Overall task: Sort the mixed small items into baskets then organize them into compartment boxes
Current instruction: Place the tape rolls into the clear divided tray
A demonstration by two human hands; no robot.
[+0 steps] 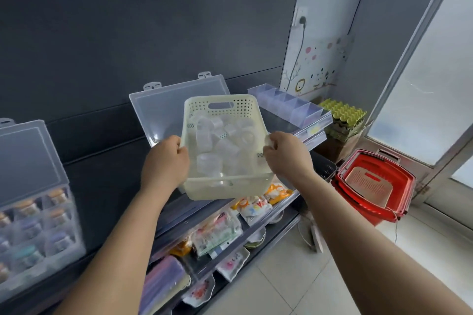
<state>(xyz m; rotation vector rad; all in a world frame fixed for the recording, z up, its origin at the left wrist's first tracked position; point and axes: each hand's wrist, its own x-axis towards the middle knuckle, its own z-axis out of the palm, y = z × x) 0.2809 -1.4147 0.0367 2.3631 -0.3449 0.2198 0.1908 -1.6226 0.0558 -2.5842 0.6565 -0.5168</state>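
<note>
Currently, cream basket (225, 188) of loose clear tubs (212, 140) is held mid-air. L hand (165, 161) and R hand (286, 156) each grip a side rim w/ curled fingers. Risk: any tilt or slipped grip could spill tubs onto snack packs (253, 206) below the basket. Open clear lid (163, 107) stands just behind the basket, divider tray (286, 105) behind-right. Most free room is right of the basket.
</note>
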